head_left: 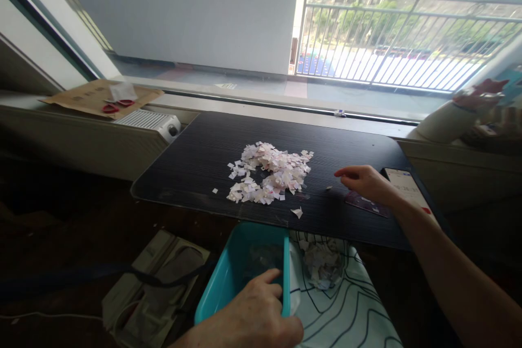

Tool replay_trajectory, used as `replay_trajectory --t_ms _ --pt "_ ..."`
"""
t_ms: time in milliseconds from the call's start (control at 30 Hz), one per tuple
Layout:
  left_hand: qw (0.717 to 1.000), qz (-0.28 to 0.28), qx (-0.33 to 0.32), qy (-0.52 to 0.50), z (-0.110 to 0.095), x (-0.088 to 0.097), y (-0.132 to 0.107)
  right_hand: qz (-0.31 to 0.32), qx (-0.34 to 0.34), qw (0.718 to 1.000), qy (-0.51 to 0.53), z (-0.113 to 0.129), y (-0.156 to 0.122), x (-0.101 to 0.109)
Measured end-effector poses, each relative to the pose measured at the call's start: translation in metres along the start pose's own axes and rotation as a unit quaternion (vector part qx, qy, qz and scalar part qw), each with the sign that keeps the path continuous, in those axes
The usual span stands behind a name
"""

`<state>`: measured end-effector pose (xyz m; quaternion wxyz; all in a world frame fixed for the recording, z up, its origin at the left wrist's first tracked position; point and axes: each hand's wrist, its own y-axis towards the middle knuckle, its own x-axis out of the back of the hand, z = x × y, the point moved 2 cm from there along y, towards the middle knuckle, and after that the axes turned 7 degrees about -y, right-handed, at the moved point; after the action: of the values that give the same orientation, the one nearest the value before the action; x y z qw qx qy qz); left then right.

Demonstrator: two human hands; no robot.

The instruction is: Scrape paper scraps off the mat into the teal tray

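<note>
My left hand (261,307) is closed over the right rim of a teal plastic bin (222,277), fingers on the inner side, thumb outside. Dim contents show at the bin's bottom, too dark to make out. My right hand (364,180) hovers over the right part of the black table (196,147), fingers reaching left and slightly bent, with nothing visible in them. Just left of its fingertips lies a tiny paper scrap (329,188). A loose pile of small white paper pieces (281,166) spreads over the table's middle. One larger scrap (297,212) lies near the front edge.
A purple card (367,204) and a phone (408,187) lie by my right wrist. More paper scraps (322,263) rest on patterned cloth (346,304) below the table. Red-handled scissors (118,105) lie on a brown envelope (89,97) at the left. A window stands behind.
</note>
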<state>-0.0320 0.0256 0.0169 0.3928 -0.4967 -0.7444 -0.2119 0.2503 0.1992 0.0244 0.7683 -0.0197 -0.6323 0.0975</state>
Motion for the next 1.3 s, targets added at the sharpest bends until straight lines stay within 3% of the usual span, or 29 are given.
replay_trajectory --t_ms 133,333,567,733,867,1167,1300 --pt "1.000 -0.002 0.008 0.011 0.001 -0.001 -0.001 -0.014 0.003 0.966 0.257 -0.010 -0.004 -0.004" --pt "0.999 -0.018 0.016 0.030 -0.001 0.001 -0.002 -0.030 -0.019 0.946 0.321 -0.008 -0.003 -0.016" --pt "1.000 -0.015 0.018 0.017 -0.001 0.005 0.001 -0.023 -0.002 0.967 0.252 -0.010 -0.007 -0.016" --pt "1.000 0.002 0.005 0.007 -0.001 0.007 0.003 -0.082 0.000 0.997 0.017 -0.029 -0.033 -0.001" --pt "1.000 0.005 0.017 -0.002 -0.002 0.007 0.005 -0.057 -0.001 0.993 -0.107 -0.043 -0.057 -0.009" --pt "0.999 0.023 0.028 -0.003 -0.008 0.006 0.009 -0.032 -0.047 0.995 -0.083 -0.051 -0.063 -0.019" --pt "0.999 0.033 0.029 0.016 -0.010 0.006 0.008 -0.067 -0.027 0.997 -0.025 -0.047 -0.071 -0.021"
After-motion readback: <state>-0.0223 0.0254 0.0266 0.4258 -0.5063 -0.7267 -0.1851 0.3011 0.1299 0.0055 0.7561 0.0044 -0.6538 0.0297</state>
